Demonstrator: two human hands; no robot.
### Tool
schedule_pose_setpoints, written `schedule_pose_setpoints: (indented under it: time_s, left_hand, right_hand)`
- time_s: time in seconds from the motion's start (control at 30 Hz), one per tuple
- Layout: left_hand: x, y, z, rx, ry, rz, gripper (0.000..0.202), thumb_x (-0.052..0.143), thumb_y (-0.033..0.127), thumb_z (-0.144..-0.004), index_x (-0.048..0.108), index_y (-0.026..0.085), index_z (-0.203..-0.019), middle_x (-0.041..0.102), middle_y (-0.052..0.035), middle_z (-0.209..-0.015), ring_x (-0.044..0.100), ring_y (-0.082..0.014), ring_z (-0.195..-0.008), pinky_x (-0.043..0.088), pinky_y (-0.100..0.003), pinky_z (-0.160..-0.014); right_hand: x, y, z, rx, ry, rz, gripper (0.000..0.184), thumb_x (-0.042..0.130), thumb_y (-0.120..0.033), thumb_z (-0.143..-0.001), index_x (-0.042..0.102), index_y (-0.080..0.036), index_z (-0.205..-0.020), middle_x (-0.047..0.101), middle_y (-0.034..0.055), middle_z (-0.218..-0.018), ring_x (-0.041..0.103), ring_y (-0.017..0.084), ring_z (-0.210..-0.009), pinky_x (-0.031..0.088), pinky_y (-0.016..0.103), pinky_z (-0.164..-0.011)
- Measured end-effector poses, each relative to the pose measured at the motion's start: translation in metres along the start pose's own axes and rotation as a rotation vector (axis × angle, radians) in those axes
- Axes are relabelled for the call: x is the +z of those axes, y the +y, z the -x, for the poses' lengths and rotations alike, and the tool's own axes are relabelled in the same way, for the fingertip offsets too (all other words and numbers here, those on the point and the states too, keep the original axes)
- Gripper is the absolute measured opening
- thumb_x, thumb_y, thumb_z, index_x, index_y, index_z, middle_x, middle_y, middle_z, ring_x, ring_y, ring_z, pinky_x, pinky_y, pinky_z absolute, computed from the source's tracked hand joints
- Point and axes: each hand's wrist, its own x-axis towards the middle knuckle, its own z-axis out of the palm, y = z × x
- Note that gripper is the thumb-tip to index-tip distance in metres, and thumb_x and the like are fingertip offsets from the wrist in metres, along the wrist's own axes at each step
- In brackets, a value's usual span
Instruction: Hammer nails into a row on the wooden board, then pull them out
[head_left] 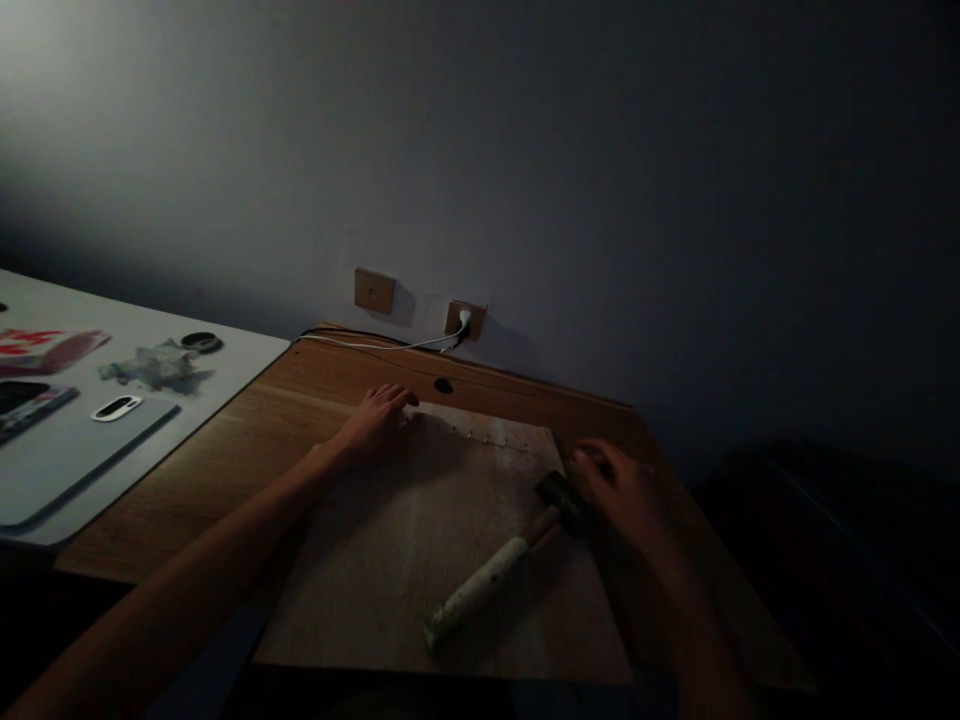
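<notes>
A wooden board lies on the wooden desk. Near its far edge stands a row of several small nails. My left hand rests at the far left corner of this board, fingers stretched out. Across the board's right half lies a hammer with a pale, worn grip and a dark head, no hand on it. My right hand is just right of the hammer head, its fingers curled together. Anything held in them is too dark and small to make out.
The desk meets a wall with two sockets; a white plug sits in one, its cable running left. On the white table are a laptop, a roll of tape and a crumpled plastic bag.
</notes>
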Motion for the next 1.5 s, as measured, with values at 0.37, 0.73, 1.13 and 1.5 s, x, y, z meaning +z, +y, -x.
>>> schedule_pose_setpoints:
  time_s: [0.37, 0.73, 1.13, 1.5]
  left_hand:
    - [0.003, -0.005, 0.000, -0.011, -0.061, 0.385, 0.036, 0.056, 0.018, -0.075, 0.066, 0.019, -0.110, 0.073, -0.0057, -0.098, 0.065, -0.0169, -0.080, 0.053, -0.029, -0.076]
    - [0.002, -0.009, -0.001, 0.045, 0.006, 0.406, 0.030, 0.052, 0.013, -0.077, 0.070, 0.019, -0.100, 0.066, -0.0064, -0.104, 0.068, -0.0144, -0.080, 0.055, -0.028, -0.076]
    - [0.001, 0.009, -0.007, -0.446, 0.094, 1.235, 0.028, 0.077, 0.031, -0.077, 0.067, 0.015, -0.097, 0.070, -0.0081, -0.098, 0.065, -0.0152, -0.081, 0.054, -0.027, -0.072]
    - [-0.006, 0.007, -0.010, -0.546, 0.027, 1.168, 0.017, 0.068, 0.031, -0.080, 0.068, 0.014, -0.084, 0.060, -0.0025, -0.072, 0.056, -0.0123, -0.063, 0.045, -0.022, -0.057]
  right_hand:
    - [0.094, -0.045, -0.062, -0.139, 0.129, 0.181, 0.017, 0.054, -0.019, -0.091, 0.066, -0.018, -0.081, 0.064, 0.0134, -0.095, 0.059, 0.025, -0.089, 0.045, 0.036, -0.081]
    - [0.109, -0.067, -0.053, -0.318, 0.098, 0.118, 0.016, 0.056, -0.026, -0.096, 0.071, -0.020, -0.091, 0.059, 0.0101, -0.099, 0.056, 0.026, -0.100, 0.045, 0.038, -0.091]
    - [0.119, -0.072, -0.049, -0.334, -0.060, -0.237, 0.009, 0.066, -0.017, -0.085, 0.072, -0.022, -0.082, 0.061, 0.0107, -0.103, 0.054, 0.028, -0.104, 0.042, 0.046, -0.100]
    - [0.107, -0.073, -0.063, -0.043, -0.039, -0.724, 0.035, 0.034, -0.048, -0.088, 0.059, -0.023, -0.087, 0.066, 0.0032, -0.078, 0.066, 0.018, -0.070, 0.051, 0.028, -0.061]
